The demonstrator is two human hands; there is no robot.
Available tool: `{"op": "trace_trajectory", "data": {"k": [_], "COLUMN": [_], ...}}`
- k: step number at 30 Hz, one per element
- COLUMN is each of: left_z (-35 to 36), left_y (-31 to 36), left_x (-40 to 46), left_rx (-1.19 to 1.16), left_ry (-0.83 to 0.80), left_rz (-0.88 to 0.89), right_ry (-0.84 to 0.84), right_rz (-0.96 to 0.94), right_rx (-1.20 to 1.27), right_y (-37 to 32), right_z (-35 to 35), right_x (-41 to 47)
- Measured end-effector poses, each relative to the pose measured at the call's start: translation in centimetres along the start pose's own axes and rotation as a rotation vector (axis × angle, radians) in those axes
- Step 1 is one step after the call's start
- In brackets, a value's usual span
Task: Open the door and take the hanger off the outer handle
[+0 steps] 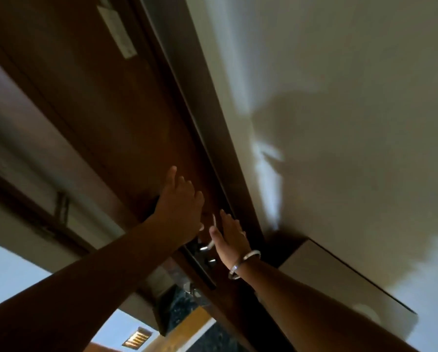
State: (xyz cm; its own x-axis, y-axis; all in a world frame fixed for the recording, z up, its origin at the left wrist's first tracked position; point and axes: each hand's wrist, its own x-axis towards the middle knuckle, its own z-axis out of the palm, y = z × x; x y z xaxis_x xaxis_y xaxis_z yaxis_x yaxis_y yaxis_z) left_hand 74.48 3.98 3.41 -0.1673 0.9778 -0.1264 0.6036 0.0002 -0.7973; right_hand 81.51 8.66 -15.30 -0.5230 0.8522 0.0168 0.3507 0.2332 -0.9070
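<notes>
The door (136, 138), dark wood, runs its long edge diagonally from upper left to lower right, with its silver handle (207, 246) near that edge. The left hand (179, 204) lies flat on the wood, fingers loosely apart; the right hand (229, 232), bangle (243, 265) at the wrist, is spread open just beside the handle. The hanger cannot be made out through blur.

A steeply tilted, blurred view of a dim room. A pale cream wall (339, 72) fills the right side, crossed by patches of bluish light and a large soft shadow (314, 153). A dark wooden frame (212, 138) runs diagonally from the top centre down to the bottom. Against the wall at lower right sits a light-coloured box-shaped unit (339, 283). At lower left, a pale blue surface (7, 273) carries a small lit vent or lamp with glowing slats (136, 339).
</notes>
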Motion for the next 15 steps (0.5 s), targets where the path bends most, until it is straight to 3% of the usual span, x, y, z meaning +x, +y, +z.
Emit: {"op": "trace_trajectory", "data": {"k": [5, 8, 15], "left_z": [0.6, 1.3, 4.3], "left_y": [-2.1, -2.4, -4.2], "left_x": [-1.4, -1.6, -2.8], "left_rx": [-0.071, -0.104, -0.110], "left_ry": [-0.015, -0.015, 0.010], "left_rz": [-0.100, -0.112, -0.091], "right_ry": [0.023, 0.112, 0.145], "right_rz": [0.006, -0.011, -0.059], "right_rx": [0.185, 0.149, 0.054], "right_y": [-3.5, -3.7, -4.8], "right_z": [3.0, 4.2, 7.4], "right_x": [1.3, 1.5, 1.7]}}
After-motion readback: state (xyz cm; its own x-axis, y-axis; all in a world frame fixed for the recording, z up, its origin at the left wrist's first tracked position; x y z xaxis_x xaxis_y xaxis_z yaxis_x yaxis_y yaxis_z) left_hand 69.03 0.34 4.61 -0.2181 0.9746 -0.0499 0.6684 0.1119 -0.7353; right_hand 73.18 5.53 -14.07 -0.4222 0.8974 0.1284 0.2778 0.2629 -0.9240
